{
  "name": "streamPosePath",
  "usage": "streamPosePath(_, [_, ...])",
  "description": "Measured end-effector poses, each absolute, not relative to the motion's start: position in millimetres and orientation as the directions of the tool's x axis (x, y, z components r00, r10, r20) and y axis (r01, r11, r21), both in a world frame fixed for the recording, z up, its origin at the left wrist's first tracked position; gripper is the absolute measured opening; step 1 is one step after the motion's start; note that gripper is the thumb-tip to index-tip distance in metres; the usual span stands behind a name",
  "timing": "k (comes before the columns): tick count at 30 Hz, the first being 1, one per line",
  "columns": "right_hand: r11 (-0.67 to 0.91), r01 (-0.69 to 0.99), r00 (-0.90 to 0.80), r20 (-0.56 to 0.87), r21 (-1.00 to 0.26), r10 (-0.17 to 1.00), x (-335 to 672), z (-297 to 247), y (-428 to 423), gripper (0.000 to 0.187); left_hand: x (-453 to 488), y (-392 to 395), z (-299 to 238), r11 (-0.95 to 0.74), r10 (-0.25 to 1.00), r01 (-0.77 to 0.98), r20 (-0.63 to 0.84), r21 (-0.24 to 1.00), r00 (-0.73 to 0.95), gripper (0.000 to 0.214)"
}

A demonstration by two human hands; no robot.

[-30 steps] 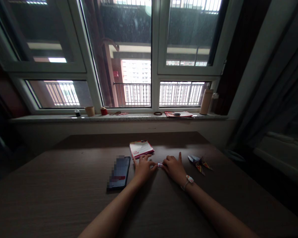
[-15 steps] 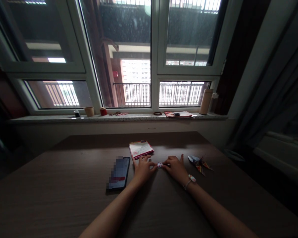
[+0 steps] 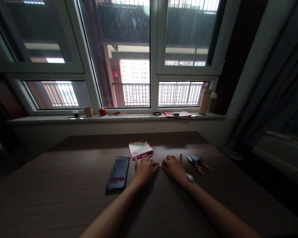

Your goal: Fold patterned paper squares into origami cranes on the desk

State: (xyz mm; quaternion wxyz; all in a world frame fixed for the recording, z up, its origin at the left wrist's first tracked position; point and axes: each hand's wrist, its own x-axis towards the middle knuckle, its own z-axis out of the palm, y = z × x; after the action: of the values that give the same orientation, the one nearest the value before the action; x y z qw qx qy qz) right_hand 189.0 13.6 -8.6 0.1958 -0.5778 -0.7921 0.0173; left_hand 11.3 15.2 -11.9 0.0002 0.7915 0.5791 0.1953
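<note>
At the middle of the dark wooden table (image 3: pixel 64 198), both hands meet over a tiny folded paper piece (image 3: pixel 160 164). The left hand (image 3: pixel 144 169) pinches one end with thumb and forefinger, other fingers spread flat; the right hand (image 3: pixel 173 168) nips the other end, fingers curled, a bracelet (image 3: pixel 188 178) at the wrist. Risk here, as I judge it: the piece is so small that an uneven pull could tear it or spoil the crease, or it could slip from the fingertips. A finished folded paper figure (image 3: pixel 198 162) lies just right of the right hand, near enough to be knocked. A phone (image 3: pixel 118 173) sits left, screen blurred. The red-and-white paper pack (image 3: pixel 140 149) carries print, too small to read.
</note>
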Motion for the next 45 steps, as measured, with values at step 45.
streamPosePath(45, [0.183, 0.839, -0.082, 0.214, -0.513, 0.973, 201.1, -21.0, 25.0, 0.026, 16.8, 6.1, -14.6, -0.312, 0.908, 0.939, 0.338, 0.147, 0.249, 0.033])
